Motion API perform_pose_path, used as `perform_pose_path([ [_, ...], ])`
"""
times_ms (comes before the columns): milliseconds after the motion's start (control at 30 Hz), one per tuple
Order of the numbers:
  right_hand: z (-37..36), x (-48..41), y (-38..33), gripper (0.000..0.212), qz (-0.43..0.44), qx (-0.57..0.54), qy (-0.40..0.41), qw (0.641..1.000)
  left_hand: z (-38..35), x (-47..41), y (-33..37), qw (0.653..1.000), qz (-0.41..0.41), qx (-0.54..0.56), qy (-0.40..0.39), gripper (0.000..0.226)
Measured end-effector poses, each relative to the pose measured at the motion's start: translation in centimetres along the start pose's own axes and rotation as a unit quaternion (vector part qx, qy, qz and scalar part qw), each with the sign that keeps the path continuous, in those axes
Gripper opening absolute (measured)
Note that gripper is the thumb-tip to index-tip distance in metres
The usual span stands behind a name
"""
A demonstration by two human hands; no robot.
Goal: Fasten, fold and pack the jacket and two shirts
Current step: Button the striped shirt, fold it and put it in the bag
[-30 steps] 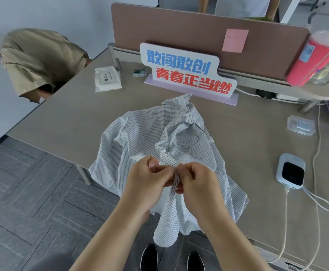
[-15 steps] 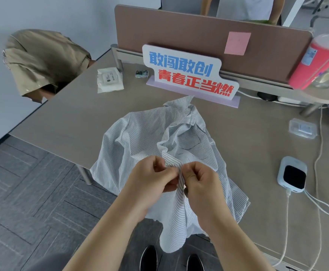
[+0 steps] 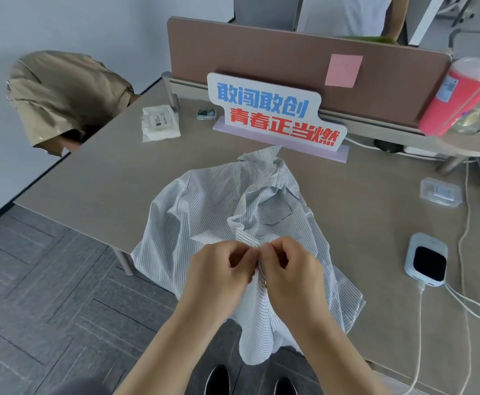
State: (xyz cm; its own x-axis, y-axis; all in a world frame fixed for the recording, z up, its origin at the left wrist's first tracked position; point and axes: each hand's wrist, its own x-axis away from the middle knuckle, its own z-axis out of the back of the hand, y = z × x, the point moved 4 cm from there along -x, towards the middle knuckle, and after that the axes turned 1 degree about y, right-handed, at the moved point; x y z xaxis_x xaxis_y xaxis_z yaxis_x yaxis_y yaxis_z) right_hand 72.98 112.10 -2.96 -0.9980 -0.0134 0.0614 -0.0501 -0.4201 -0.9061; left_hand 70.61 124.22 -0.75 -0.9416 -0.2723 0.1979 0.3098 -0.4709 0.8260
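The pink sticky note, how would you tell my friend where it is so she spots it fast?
Find the brown divider panel at the back of the desk. Above the right end of the white sign with blue and red characters, the sticky note is stuck to it. It is the only flat pink square; the pink cup nearby is tall.

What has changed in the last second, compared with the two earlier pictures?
Almost nothing. The left hand and right hand still pinch the front edge of the white striped shirt; only their fingers shifted slightly. The shirt stays crumpled on the grey-brown table, its hem over the near edge, and the khaki garment stays draped at the left.
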Motion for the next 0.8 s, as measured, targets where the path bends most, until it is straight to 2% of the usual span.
perform_pose_path([
  [100,0.0,0.0,-0.2,0.025,-0.018,-0.019,0.004,1.000,-0.4,-0.2,0.1,1.000,-0.006,0.021,-0.003,0.022],
  [267,-0.3,-0.5,0.0,0.032,-0.096,-0.123,-0.035,0.987,-0.8,-0.8,-0.3,0.982,0.057,0.176,-0.028,0.020],
  [333,-0.8,-0.6,0.2,0.033,-0.149,-0.209,-0.067,0.964,-0.9,-0.8,-0.4,0.977,0.066,0.200,-0.031,0.019],
  [400,-1.3,-0.7,0.3,0.034,-0.201,-0.279,-0.104,0.933,-0.9,-0.9,-0.7,0.983,0.058,0.175,-0.024,0.019],
  [467,-1.1,-0.8,0.4,0.032,-0.211,-0.254,-0.129,0.935,-0.7,-1.1,-1.0,0.994,0.029,0.105,-0.017,0.021],
  [567,-0.2,-1.2,0.7,0.029,-0.146,-0.071,-0.115,0.980,-0.4,-1.1,-0.8,0.997,-0.053,-0.047,-0.020,0.020],
  [633,0.3,-1.3,0.5,0.023,-0.105,-0.010,-0.106,0.989,-0.4,-1.0,-0.6,0.991,-0.094,-0.088,-0.033,0.017],
  [733,0.4,-1.2,0.0,0.022,-0.072,-0.016,-0.075,0.994,-0.4,-0.9,-0.6,0.994,-0.100,-0.030,-0.030,0.015],
  [800,-0.2,-1.0,0.1,0.025,-0.097,-0.078,-0.050,0.991,-0.4,-0.8,-0.7,0.996,-0.072,0.040,-0.028,0.017],
])
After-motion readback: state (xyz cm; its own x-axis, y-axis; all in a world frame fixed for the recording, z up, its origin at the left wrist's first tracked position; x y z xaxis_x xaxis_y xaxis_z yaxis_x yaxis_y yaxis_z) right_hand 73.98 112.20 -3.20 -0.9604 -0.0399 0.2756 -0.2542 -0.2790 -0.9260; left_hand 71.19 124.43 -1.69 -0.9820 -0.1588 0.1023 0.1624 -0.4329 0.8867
